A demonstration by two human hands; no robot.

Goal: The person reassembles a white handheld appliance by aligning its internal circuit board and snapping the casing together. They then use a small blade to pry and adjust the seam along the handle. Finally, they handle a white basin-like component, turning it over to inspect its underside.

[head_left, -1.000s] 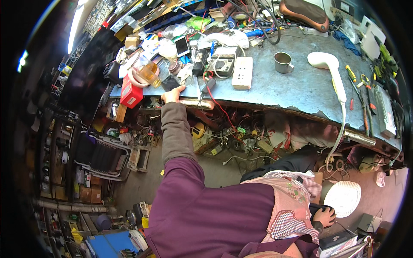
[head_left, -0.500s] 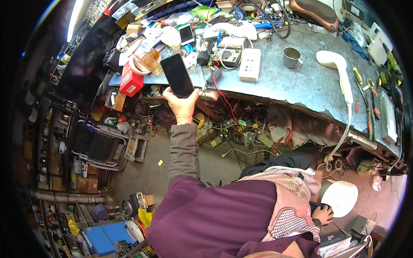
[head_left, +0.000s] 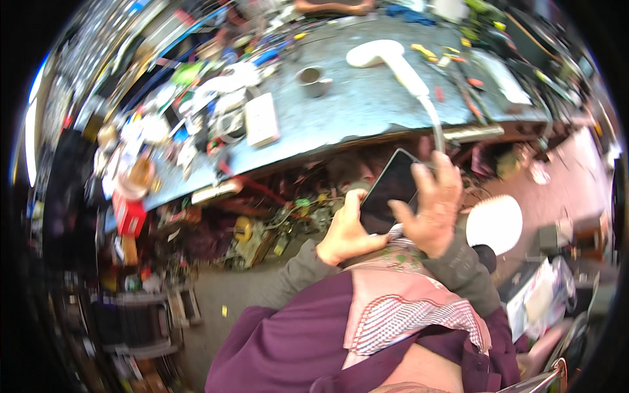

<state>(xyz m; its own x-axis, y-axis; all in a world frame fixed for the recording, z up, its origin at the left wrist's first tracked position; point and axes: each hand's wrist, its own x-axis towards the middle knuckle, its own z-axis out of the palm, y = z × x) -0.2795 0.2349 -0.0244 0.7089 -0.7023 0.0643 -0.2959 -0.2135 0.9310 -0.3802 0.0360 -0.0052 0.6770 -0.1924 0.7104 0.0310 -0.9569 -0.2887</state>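
Observation:
A black phone (head_left: 388, 196) with a dark screen is tilted in front of my apron, just off the bench's near edge. My left hand (head_left: 350, 232) is closed on its lower left side, the thumb along the bottom. Over the phone's right side is my right hand (head_left: 432, 213), its fingers apart and the thumb in front of the screen. Whether the right hand touches the phone, I cannot tell; the picture is blurred there.
On the blue-topped bench (head_left: 341, 114) stand a metal mug (head_left: 313, 82), a white power strip (head_left: 262, 119) and a white corded handheld device (head_left: 386, 59). Clutter and a red box (head_left: 129, 215) lie left, hand tools (head_left: 462, 88) right. A white seat (head_left: 495, 224) is beside my right arm.
My left hand has brought the phone from the bench's left part to the right and in close to my body. My right hand has risen from beside the white seat to the phone.

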